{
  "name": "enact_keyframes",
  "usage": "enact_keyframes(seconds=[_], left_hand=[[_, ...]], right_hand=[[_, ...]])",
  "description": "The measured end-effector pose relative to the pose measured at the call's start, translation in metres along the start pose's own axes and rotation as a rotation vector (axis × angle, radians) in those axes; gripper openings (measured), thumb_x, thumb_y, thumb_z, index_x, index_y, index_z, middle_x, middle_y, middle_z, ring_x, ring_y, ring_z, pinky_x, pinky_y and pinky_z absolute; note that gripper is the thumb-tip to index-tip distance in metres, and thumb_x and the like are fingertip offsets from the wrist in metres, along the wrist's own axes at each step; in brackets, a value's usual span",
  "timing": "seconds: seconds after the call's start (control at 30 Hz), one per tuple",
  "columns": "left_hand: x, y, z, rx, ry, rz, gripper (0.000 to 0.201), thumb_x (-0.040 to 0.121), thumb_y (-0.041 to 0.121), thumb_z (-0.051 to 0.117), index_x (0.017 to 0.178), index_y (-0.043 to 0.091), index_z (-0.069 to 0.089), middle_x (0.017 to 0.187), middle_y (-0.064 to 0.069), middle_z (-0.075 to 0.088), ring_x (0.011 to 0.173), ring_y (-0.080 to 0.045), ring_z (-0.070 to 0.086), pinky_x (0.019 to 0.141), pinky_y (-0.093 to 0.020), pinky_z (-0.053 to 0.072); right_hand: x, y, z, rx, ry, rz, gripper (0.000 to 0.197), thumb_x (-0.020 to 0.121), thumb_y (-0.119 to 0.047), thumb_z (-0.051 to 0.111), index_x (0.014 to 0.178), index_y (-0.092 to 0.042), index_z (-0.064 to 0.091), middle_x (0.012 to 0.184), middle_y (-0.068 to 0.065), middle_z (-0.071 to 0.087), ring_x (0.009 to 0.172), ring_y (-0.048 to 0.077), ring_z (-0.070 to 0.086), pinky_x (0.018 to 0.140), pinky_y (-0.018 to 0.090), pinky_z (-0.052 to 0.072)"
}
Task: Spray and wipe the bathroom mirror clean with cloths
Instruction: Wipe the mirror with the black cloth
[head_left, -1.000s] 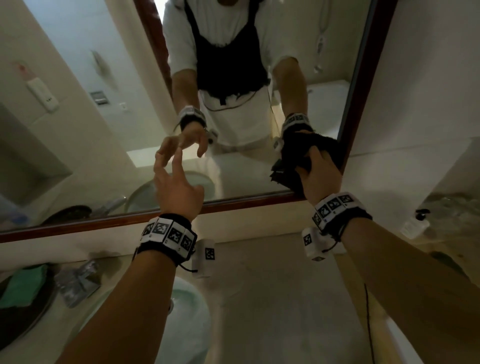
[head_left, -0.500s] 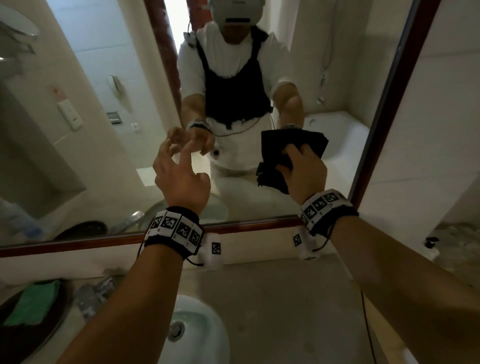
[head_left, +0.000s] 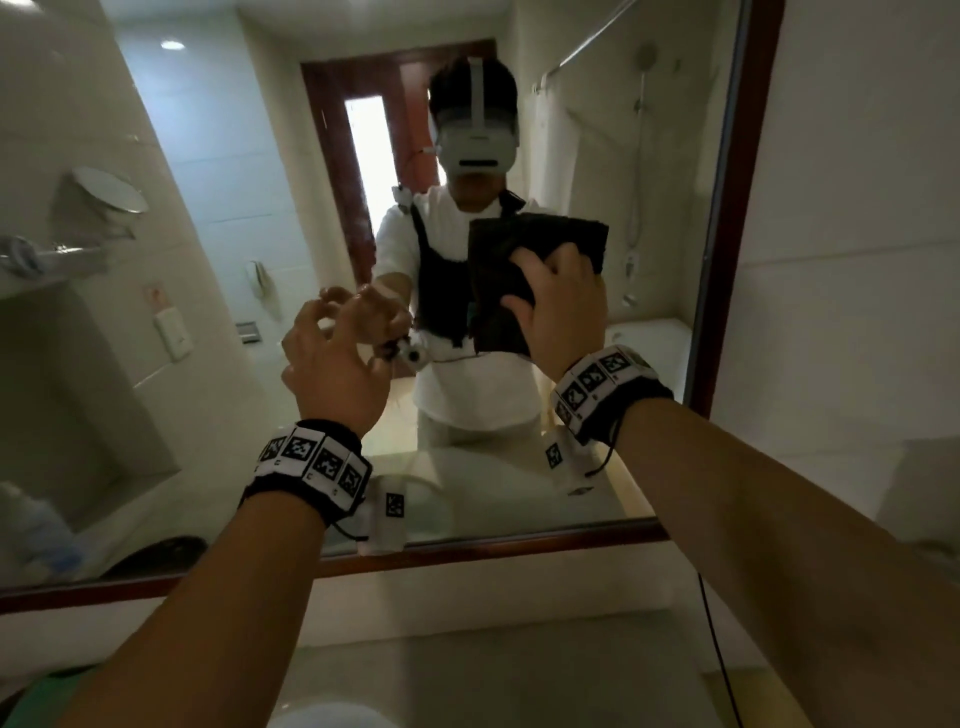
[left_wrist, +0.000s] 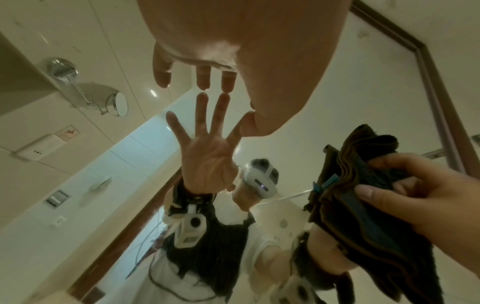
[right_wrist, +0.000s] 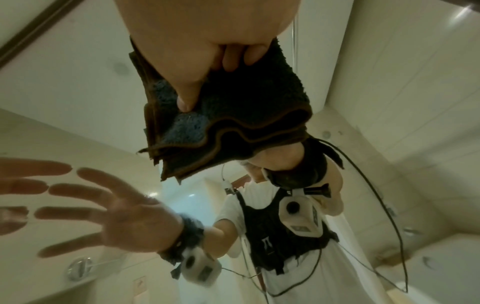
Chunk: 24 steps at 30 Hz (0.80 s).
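Observation:
A large mirror (head_left: 234, 156) in a dark wooden frame (head_left: 467, 548) fills the wall ahead. My right hand (head_left: 561, 306) grips a folded dark cloth (head_left: 498, 270) with a brown hem and presses it flat on the glass, right of centre. In the right wrist view the thumb (right_wrist: 187, 92) pins the cloth (right_wrist: 246, 102) against the fingers. My left hand (head_left: 332, 358) is raised to the left of it and holds nothing. In the left wrist view its straight, spread fingers (left_wrist: 205, 80) meet their reflection on the glass, and the right hand (left_wrist: 415, 189) holds the cloth (left_wrist: 363, 185) beside it.
Below the mirror runs a pale counter (head_left: 493, 665) with the rim of a white sink (head_left: 322, 719) at the bottom edge. A green cloth (head_left: 36, 691) lies at the lower left. A bare wall (head_left: 857, 234) stands right of the frame. A thin cable (head_left: 717, 649) hangs from my right wrist.
My right hand has slid the dark cloth up the glass from the lower right corner toward the middle. The left hand rose with it, and my view tilted upward.

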<state>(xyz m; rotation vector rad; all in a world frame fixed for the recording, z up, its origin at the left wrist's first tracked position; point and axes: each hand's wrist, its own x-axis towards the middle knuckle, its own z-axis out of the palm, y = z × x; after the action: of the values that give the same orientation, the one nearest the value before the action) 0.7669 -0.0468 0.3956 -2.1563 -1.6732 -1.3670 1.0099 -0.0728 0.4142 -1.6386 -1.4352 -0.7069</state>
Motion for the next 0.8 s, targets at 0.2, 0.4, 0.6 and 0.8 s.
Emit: enact_keyframes(seconds=[0.2, 0.4, 0.6, 0.8], left_hand=[[0.026, 0.001, -0.022, 0.049, 0.023, 0.011, 0.063, 0.083, 0.020, 0.073, 0.141, 0.028, 0.048, 0.154, -0.009, 0.025, 0.139, -0.036, 0.026, 0.100, -0.062, 0.040], [0.055, -0.024, -0.049, 0.050, 0.067, 0.037, 0.064, 0.084, 0.020, 0.074, 0.142, 0.028, 0.048, 0.158, -0.008, 0.019, 0.139, -0.036, 0.025, 0.097, -0.061, 0.043], [0.080, -0.071, -0.078, 0.110, 0.075, 0.046, 0.071, 0.084, 0.027, 0.072, 0.146, 0.037, 0.039, 0.161, -0.006, 0.014, 0.145, -0.038, 0.019, 0.104, -0.067, 0.034], [0.109, -0.131, -0.116, 0.125, 0.051, 0.030, 0.082, 0.082, 0.028, 0.070, 0.151, 0.037, 0.026, 0.162, -0.006, 0.007, 0.147, -0.037, 0.012, 0.110, -0.066, 0.024]], right_hand=[[0.014, 0.000, -0.012, 0.024, 0.051, -0.001, 0.050, 0.079, -0.036, 0.073, 0.124, -0.027, 0.054, 0.107, 0.008, 0.048, 0.094, 0.025, 0.049, 0.078, 0.047, 0.051], [0.025, -0.021, -0.025, -0.048, 0.100, 0.008, 0.049, 0.078, -0.030, 0.076, 0.124, -0.022, 0.059, 0.113, 0.013, 0.050, 0.098, 0.031, 0.048, 0.075, 0.042, 0.050], [0.045, -0.067, -0.024, -0.116, 0.091, 0.092, 0.060, 0.080, -0.038, 0.072, 0.135, -0.027, 0.052, 0.125, 0.016, 0.046, 0.106, 0.034, 0.045, 0.081, 0.043, 0.047], [0.066, -0.163, -0.011, -0.226, 0.050, 0.018, 0.061, 0.088, -0.038, 0.067, 0.143, -0.035, 0.043, 0.141, 0.016, 0.038, 0.118, 0.037, 0.040, 0.092, 0.049, 0.044]])
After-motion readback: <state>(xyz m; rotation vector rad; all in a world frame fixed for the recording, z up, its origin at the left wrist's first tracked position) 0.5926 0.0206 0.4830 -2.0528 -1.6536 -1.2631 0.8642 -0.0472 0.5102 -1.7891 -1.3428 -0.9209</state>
